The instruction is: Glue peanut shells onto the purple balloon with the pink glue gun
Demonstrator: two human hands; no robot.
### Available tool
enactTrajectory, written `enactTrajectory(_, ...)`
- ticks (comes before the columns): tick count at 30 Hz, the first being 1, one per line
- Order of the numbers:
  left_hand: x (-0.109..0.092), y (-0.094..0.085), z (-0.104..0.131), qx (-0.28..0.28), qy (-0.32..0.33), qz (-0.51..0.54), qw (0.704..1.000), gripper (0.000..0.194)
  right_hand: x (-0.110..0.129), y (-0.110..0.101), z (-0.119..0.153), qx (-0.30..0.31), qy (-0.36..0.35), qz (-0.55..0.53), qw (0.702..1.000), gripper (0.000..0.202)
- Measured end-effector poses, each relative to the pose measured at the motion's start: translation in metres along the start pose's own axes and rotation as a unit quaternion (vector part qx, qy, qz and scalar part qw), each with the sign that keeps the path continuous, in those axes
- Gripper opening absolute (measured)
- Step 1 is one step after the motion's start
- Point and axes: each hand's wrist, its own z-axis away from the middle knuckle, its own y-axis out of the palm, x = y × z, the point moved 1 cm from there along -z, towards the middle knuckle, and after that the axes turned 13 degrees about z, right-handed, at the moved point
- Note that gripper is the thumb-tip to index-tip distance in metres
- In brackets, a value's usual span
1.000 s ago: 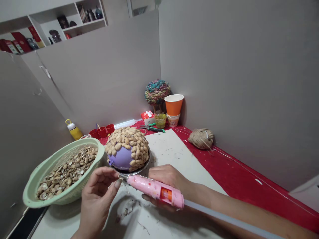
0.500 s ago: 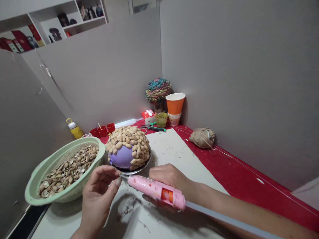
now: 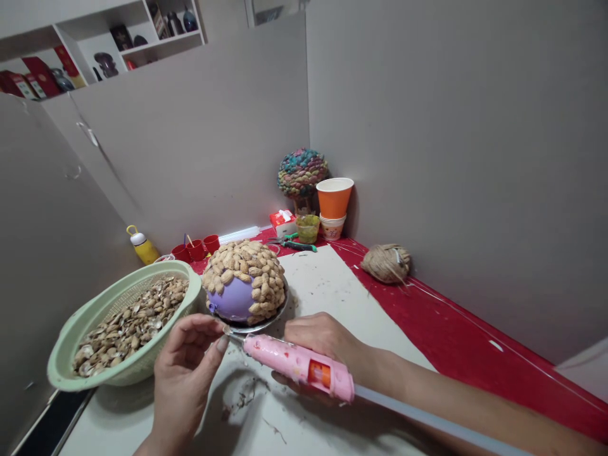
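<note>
My right hand (image 3: 320, 345) is wrapped round a pink hot glue gun (image 3: 289, 361), from whose rear a long translucent glue stick (image 3: 422, 411) sticks out. The gun's metal nozzle points left, to the fingertips of my left hand (image 3: 192, 361). Thumb and fingers there pinch a small peanut shell (image 3: 227, 330), mostly hidden, at the nozzle tip. Just beyond both hands, a purple balloon (image 3: 232, 301) rests in a round metal dish (image 3: 259, 327). Peanut shells (image 3: 247, 259) cover its top and right side; purple shows at the front left.
Left stands a green colander (image 3: 192, 288) of peanut shells. Behind are red cups (image 3: 196, 250), a yellow bottle (image 3: 145, 248), pliers (image 3: 299, 245), a tissue pack (image 3: 283, 223), paper cups (image 3: 333, 199) and a colourful shell tree (image 3: 302, 172). Twine (image 3: 387, 263) lies right, by the wall.
My left hand has shifted very slightly left, and a bit more of the shell shows at its fingertips. The glue gun and the balloon have stayed in place.
</note>
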Motion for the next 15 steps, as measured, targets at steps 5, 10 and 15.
enactTrajectory(5,0.0011,-0.0017,0.0008,-0.002,-0.005,-0.004,1.000,0.022,-0.0016,0.0028,0.0015,0.000,0.000,-0.007,1.000,0.037)
enactTrajectory(10,0.0038,-0.0033,0.0012,-0.012,-0.005,0.012,1.000,0.024,-0.0027,0.0030,0.0014,-0.010,-0.007,0.009,1.000,0.037)
enactTrajectory(15,0.0009,-0.0062,-0.0004,-0.032,0.004,0.020,0.999,0.025,-0.0037,-0.0031,-0.0033,-0.043,-0.028,0.019,0.998,0.036)
